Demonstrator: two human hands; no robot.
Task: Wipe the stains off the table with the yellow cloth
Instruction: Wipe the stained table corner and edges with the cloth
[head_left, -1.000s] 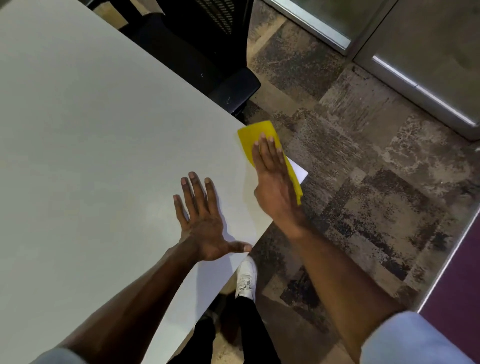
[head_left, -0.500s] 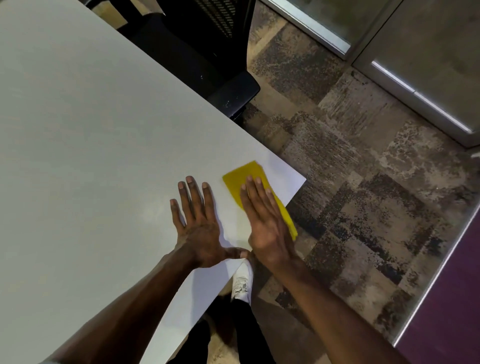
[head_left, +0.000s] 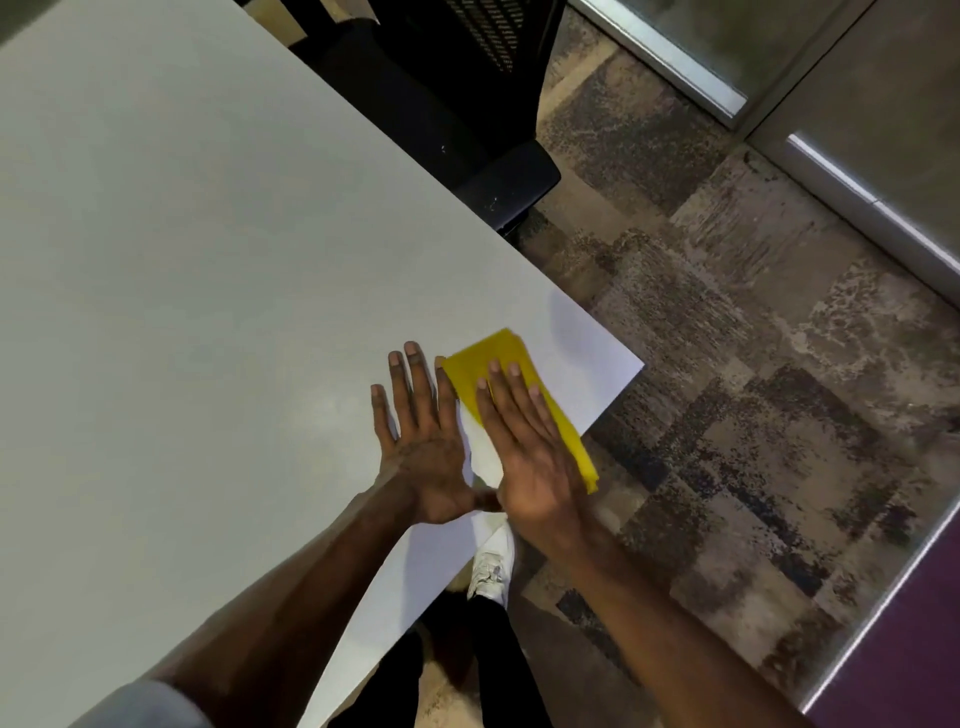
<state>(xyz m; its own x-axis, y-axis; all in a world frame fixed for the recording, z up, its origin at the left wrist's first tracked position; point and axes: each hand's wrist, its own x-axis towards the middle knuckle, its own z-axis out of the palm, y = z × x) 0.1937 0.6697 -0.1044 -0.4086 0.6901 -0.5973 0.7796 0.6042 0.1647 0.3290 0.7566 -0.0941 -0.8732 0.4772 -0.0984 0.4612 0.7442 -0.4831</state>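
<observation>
The yellow cloth (head_left: 485, 361) lies flat near the right corner of the white table (head_left: 208, 270). Its lower end hangs past the table's near edge. My right hand (head_left: 524, 447) presses down on the cloth with flat, straight fingers. Just left of it, my left hand (head_left: 421, 441) rests palm down on the bare tabletop, fingers spread, its index finger touching the cloth's left edge. No stain shows clearly on the table; only a faint smear left of my left hand.
A black office chair (head_left: 467, 119) stands at the table's far edge. Patterned carpet (head_left: 753, 415) covers the floor to the right, with a metal-framed glass wall (head_left: 831, 171) beyond. My white shoe (head_left: 491, 564) shows below the table's edge.
My right hand has slid the cloth from the far edge by the corner back towards me and leftwards, until it sits beside my left hand, which stayed in place.
</observation>
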